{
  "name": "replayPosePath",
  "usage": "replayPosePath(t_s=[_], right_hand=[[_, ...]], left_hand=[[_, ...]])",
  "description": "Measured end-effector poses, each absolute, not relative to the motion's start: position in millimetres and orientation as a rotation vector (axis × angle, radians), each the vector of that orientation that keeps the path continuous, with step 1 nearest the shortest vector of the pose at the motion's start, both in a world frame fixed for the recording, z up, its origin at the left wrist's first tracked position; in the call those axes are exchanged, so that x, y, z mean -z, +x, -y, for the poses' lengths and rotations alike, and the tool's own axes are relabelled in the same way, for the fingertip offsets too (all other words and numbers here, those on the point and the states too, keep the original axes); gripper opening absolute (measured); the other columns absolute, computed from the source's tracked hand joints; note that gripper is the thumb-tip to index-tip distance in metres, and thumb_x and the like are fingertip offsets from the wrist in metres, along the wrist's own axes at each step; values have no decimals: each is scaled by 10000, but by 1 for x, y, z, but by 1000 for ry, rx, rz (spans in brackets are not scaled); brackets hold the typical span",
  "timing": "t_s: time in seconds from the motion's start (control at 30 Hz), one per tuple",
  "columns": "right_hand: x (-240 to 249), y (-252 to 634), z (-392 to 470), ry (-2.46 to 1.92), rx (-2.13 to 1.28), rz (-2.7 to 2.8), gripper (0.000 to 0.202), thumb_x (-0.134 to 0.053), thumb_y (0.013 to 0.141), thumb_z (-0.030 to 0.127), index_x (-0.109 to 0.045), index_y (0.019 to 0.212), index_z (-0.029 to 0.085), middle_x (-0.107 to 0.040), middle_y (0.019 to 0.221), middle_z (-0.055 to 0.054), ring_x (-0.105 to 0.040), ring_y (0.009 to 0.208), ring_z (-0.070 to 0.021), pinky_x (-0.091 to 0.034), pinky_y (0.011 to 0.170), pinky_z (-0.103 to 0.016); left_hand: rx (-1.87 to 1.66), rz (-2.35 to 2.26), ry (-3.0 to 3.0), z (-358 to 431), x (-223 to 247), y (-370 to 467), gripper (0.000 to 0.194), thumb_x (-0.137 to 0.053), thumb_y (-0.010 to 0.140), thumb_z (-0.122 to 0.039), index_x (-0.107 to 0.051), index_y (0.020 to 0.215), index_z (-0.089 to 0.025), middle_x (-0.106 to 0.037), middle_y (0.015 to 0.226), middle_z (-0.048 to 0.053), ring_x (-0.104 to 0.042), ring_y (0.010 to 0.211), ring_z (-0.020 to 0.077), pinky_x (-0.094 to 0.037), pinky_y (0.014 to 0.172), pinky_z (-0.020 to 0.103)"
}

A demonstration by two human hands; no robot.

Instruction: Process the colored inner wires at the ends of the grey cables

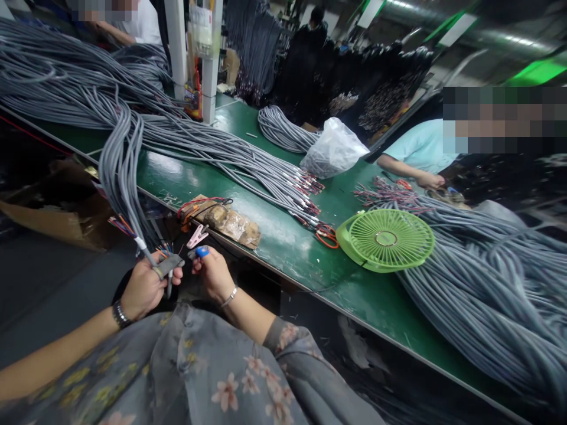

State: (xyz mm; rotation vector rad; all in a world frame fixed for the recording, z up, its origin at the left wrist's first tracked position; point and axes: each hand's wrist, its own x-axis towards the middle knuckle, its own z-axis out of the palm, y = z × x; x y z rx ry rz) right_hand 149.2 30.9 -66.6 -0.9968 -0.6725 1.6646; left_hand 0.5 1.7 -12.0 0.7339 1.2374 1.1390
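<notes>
The grey round cable (153, 261) is in front of the tabletop's near long edge, off its surface, with thin coloured wires (165, 251) fanning out close by. The left hand (144, 286) is closed round it, with a flat grey strip (170, 264) lying along the thumb side; whether that is a tool or a finger wrap, I cannot tell. The right hand (215, 273), just beside, pinches a small blue-and-dark piece (202, 251), too small to identify.

From the left hand the cable rises to a thick bundle of grey cables (121, 153) draped over the near edge. The bundle's weight could drag the cable out of the left grip if it slid further over, and the fine wires could bend or be nicked if the hands met carelessly.

Near that edge lie a pink plastic clip (197, 236) and a brown block wrapped in clear tape (234, 224); the clip, so close to the wrists, might be knocked down by a stray elbow or cable.

Further along the tabletop, a light-green round fan (386, 239) stands against more grey cables (482, 277); a tug on those could topple it. Toward the far edge sits a crumpled clear plastic bag (334, 147), and beyond the fan a co-worker's hand (430, 180).
</notes>
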Motion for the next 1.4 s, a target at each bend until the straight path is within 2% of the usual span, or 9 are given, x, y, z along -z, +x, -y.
replayPosePath(t_s=[0.2,0.37,0.47,0.57,0.7,0.87,1.1,1.23,1.4], right_hand=[[51,166,-56,-888,-1899,689,532,-854,897,743,-724,868,228,-751,799,-28,-561,624,-134,-514,551,-228],[52,164,-65,-895,-1707,884,534,-950,809,707,-717,833,228,-722,746,1,-555,629,-130,-511,597,-246],[59,158,-65,-948,-1488,898,619,-900,799,819,-716,766,229,-694,689,0,-553,625,-138,-496,606,-259],[61,152,-66,-903,-1634,829,692,-826,811,918,-762,812,229,-732,735,-30,-586,645,-164,-529,606,-282],[58,145,-70,-847,-1800,648,618,-866,873,827,-773,855,217,-775,830,-68,-635,691,-182,-572,632,-299],[56,139,-72,-864,-1777,502,540,-877,943,719,-746,840,206,-745,763,-41,-660,688,-173,-550,614,-259],[56,147,-64,-814,-1917,479,645,-651,1059,809,-706,837,206,-732,763,-29,-606,622,-140,-543,571,-230],[55,156,-61,-785,-1984,514,645,-566,1105,799,-702,870,214,-728,785,-23,-612,642,-141,-567,586,-224],[50,157,-62,-793,-1936,576,457,-756,1075,615,-731,881,203,-733,790,-15,-605,649,-129,-564,590,-213]], left_hand=[[-1164,-1190,775,-2,3,1,358,-992,544,-348,-694,696,-219,-695,571,-1,-639,513,167,-514,493,271],[-1167,-1164,741,-7,-2,8,358,-992,540,-359,-707,696,-208,-699,560,8,-632,495,158,-480,473,246],[-1171,-1171,725,-9,-4,12,365,-997,514,-359,-721,696,-203,-701,550,6,-627,485,150,-477,465,238],[-1173,-1158,725,-8,-3,15,360,-1000,510,-337,-721,691,-200,-702,558,2,-637,504,148,-491,473,234],[-1164,-1166,721,-7,3,15,354,-999,531,-339,-718,694,-197,-709,561,0,-640,493,140,-503,481,230],[-1156,-1230,657,-8,3,17,407,-1001,435,-353,-699,661,-201,-702,522,-6,-629,463,125,-474,462,200],[-1160,-1245,699,-3,2,13,400,-1006,426,-390,-696,611,-217,-695,498,-9,-611,423,126,-433,415,196],[-1210,-1221,784,2,5,6,368,-1010,449,-379,-708,595,-227,-698,499,-1,-619,426,144,-498,422,237],[-1301,-1257,860,0,5,4,338,-1007,479,-366,-734,621,-226,-711,519,-1,-618,442,142,-532,438,247]])
